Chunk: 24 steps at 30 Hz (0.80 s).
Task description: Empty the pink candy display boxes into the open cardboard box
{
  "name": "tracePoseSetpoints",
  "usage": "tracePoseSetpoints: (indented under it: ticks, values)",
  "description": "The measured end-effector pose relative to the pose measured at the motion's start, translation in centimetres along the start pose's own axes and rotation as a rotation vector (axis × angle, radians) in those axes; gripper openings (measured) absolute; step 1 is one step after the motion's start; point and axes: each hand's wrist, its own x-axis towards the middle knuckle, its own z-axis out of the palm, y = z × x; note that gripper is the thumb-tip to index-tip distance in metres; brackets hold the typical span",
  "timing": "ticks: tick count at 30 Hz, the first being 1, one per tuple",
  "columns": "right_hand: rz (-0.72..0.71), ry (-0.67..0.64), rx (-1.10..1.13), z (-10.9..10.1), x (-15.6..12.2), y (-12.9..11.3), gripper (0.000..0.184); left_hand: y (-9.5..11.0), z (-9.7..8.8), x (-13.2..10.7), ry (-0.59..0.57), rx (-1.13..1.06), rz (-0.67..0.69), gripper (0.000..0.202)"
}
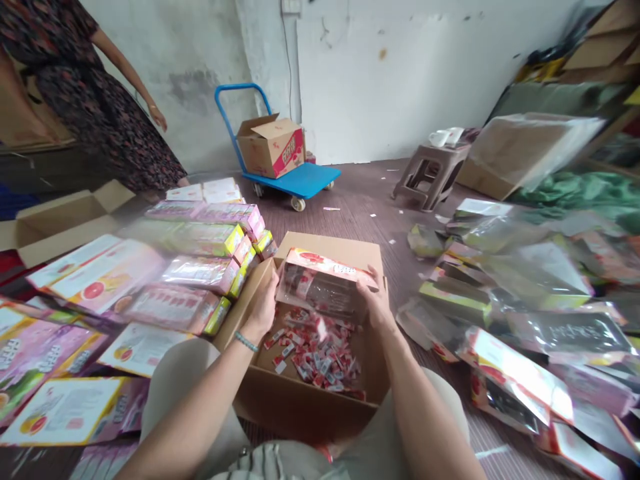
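Holding window box (323, 287) by both ends, left hand (263, 308) and right hand (376, 301) each in clenched grip; positioned just above open carton (300, 403), sachets (320, 353) beneath grip, probably containing spills.

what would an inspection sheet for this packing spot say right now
surface: dark wood-look floor, scraps of paper scattered on it
things in hand: clear packet with a red top held over an open cardboard box; small red and white sachets loose inside the box
clutter: stacked pink and yellow flat boxes to the left, heaps of plastic packs to the right
hands: left hand and right hand each grip one end of the packet
cables: one cable runs down the wall
surroundings: blue trolley carrying a carton, plastic stool, another person standing far left
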Motion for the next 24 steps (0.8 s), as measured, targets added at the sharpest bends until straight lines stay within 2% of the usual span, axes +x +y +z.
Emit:
tracePoseSetpoints:
  ticks: [2, 5, 7, 10, 13, 15, 17, 19, 21, 24]
  values:
    - [0.037, -0.027, -0.039, 0.2, -0.3, 0.0, 0.136, 0.8, -0.6, -0.3, 0.029, 0.027, 0.041, 0.072]
    - [0.065, -0.077, -0.066, 0.8, -1.0, -0.3, 0.141, 1.9, -1.0, -1.2, 0.083, 0.025, 0.067, 0.08]
    - [0.045, -0.1, -0.07, 1.1, -1.4, -0.4, 0.137, 2.6, -1.0, -2.0, 0.059, 0.011, 0.064, 0.08]
    - [0.001, -0.088, -0.089, 1.2, -1.7, -0.4, 0.129, 3.4, -0.9, -3.0, 0.094, 0.055, 0.025, 0.076]
    - [-0.051, -0.067, -0.089, 1.2, -2.2, -0.5, 0.122, 3.9, -0.9, -3.3, 0.097, 0.076, 0.09, 0.075]
    - [-0.035, -0.125, -0.09, 1.5, -2.6, -0.3, 0.115, 4.1, -0.9, -3.3, 0.122, 0.076, 0.109, 0.073]
    - [-0.009, -0.144, -0.075, 2.0, -2.7, 0.1, 0.108, 4.2, -0.9, -3.2, 0.156, 0.087, 0.047, 0.069]
    - [0.033, -0.037, -0.02, 2.4, -2.3, 0.6, 0.098, 4.4, -1.0, -3.5, 0.138, 0.105, 0.023, 0.067]
    - [0.096, 0.116, 0.045, 2.0, -1.1, 1.0, 0.085, 4.6, -1.7, -4.1, 0.123, 0.126, 0.061, 0.065]
    - [0.129, 0.348, 0.118, -1.1, 0.7, 0.1, 0.073, 5.3, -4.5, -5.2, 0.214, 0.153, 0.111, 0.06]
